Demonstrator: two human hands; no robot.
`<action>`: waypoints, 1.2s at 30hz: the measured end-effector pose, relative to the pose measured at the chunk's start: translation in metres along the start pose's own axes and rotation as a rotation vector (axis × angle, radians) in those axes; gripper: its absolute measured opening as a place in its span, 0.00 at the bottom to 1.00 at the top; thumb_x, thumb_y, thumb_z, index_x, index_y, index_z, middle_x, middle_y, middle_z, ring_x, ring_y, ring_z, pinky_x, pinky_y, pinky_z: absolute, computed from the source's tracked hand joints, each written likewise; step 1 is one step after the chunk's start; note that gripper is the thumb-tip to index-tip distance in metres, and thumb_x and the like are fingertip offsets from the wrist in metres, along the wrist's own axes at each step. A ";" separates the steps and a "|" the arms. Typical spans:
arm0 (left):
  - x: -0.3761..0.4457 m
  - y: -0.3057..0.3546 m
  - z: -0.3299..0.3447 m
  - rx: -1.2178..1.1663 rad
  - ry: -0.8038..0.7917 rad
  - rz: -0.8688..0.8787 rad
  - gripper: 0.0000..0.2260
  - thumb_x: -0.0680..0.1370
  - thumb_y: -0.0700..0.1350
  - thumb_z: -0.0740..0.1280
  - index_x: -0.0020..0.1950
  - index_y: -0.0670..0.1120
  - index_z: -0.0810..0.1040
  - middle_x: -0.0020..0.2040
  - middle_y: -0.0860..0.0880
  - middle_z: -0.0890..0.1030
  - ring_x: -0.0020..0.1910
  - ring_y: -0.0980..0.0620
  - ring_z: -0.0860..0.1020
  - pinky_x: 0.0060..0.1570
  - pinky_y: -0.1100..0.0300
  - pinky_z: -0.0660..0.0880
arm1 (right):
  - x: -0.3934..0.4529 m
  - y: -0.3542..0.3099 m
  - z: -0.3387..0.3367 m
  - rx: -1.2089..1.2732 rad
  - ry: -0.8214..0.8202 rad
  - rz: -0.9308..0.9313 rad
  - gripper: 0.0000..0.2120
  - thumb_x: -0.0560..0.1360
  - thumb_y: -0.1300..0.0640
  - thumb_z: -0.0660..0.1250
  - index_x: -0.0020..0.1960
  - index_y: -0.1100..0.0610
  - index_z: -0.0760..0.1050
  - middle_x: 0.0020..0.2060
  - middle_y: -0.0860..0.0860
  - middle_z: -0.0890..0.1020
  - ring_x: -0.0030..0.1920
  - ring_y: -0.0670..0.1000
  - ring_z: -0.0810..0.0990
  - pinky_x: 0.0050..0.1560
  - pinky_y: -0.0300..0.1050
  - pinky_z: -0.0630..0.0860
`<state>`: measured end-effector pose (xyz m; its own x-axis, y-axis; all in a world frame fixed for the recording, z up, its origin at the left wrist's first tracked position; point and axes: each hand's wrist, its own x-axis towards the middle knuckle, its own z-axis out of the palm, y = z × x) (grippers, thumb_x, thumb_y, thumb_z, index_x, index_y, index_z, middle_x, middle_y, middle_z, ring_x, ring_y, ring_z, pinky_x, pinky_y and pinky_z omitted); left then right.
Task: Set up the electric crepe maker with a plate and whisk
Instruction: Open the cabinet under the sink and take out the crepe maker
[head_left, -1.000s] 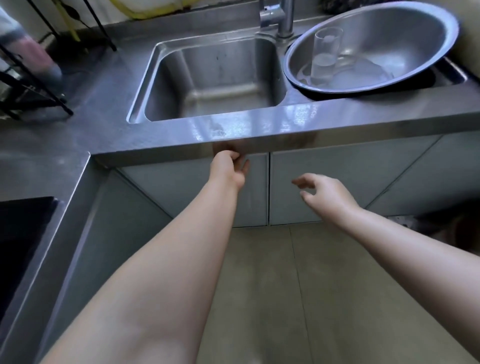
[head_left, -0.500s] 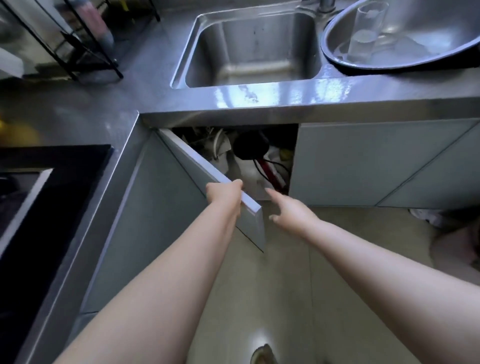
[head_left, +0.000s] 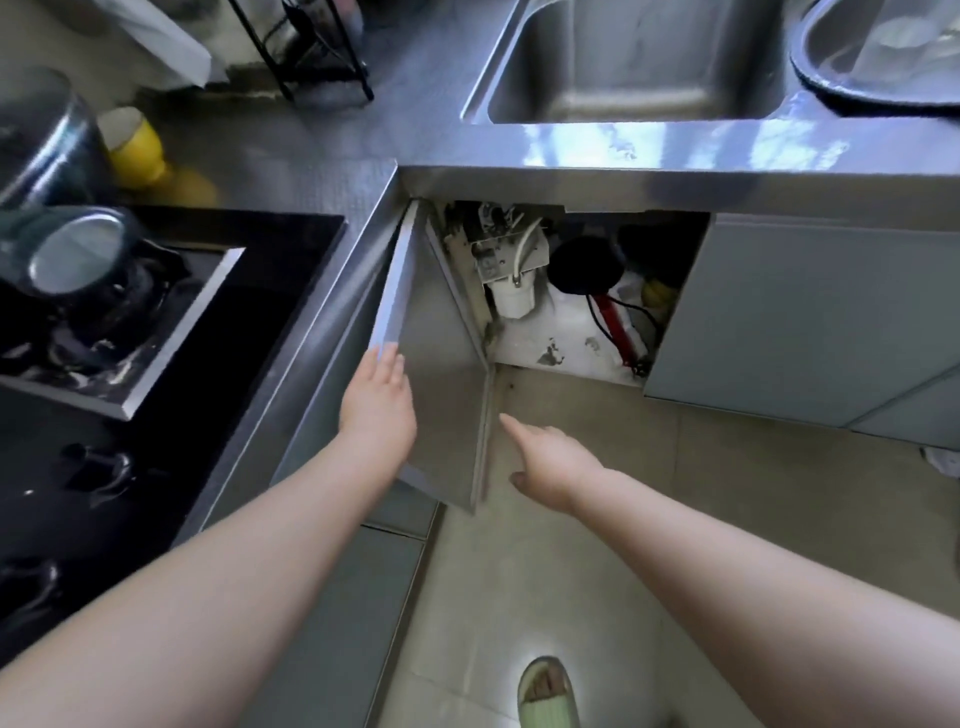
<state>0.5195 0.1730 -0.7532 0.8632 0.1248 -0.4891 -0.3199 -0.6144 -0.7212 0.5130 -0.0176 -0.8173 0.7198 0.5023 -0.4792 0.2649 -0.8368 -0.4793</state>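
Observation:
The cabinet door (head_left: 441, 374) under the sink stands swung wide to the left. My left hand (head_left: 376, 400) lies flat against the door near its top outer corner, fingers together, gripping nothing. My right hand (head_left: 550, 457) hovers low in front of the opening, index finger stretched toward it, holding nothing. Inside the cabinet sits a round black appliance (head_left: 584, 265) with a red handle (head_left: 615, 327) and a black cord below it. No plate or whisk shows.
A white water filter (head_left: 511, 296) hangs at the cabinet's left side. Above are the steel sink (head_left: 634, 62) and a metal basin (head_left: 883, 52). A black stove (head_left: 156, 338) with a kettle (head_left: 78, 254) is at left, a yellow cup (head_left: 135, 148) behind. My slippered foot (head_left: 545, 696) stands on the tiled floor.
The left hand has pulled the closed door fully open, then flattened against it. The view has shifted left and down, and the right hand has dropped lower toward the opening.

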 end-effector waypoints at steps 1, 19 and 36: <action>0.001 -0.002 0.007 0.010 -0.035 -0.028 0.26 0.83 0.44 0.46 0.81 0.41 0.49 0.81 0.40 0.47 0.80 0.40 0.41 0.77 0.44 0.38 | 0.001 0.004 -0.001 -0.004 0.003 0.003 0.36 0.77 0.56 0.60 0.79 0.51 0.47 0.73 0.54 0.67 0.70 0.59 0.66 0.68 0.51 0.68; 0.138 0.126 -0.061 -0.704 -0.069 -0.040 0.27 0.77 0.47 0.63 0.75 0.48 0.60 0.67 0.43 0.75 0.66 0.41 0.73 0.63 0.50 0.65 | 0.107 0.146 -0.006 -0.013 0.065 0.270 0.32 0.74 0.56 0.63 0.76 0.54 0.58 0.68 0.58 0.69 0.68 0.60 0.69 0.64 0.49 0.72; 0.411 0.299 -0.029 -1.586 -0.077 0.095 0.23 0.83 0.52 0.57 0.72 0.39 0.67 0.70 0.39 0.73 0.69 0.40 0.72 0.67 0.52 0.69 | 0.345 0.326 0.050 -0.047 0.340 0.567 0.43 0.76 0.46 0.65 0.78 0.64 0.46 0.76 0.64 0.53 0.76 0.63 0.55 0.74 0.53 0.59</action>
<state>0.7902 0.0185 -1.1559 0.8282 0.0472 -0.5584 0.3866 -0.7694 0.5085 0.8152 -0.1065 -1.1759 0.9164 -0.1096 -0.3850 -0.1928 -0.9637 -0.1847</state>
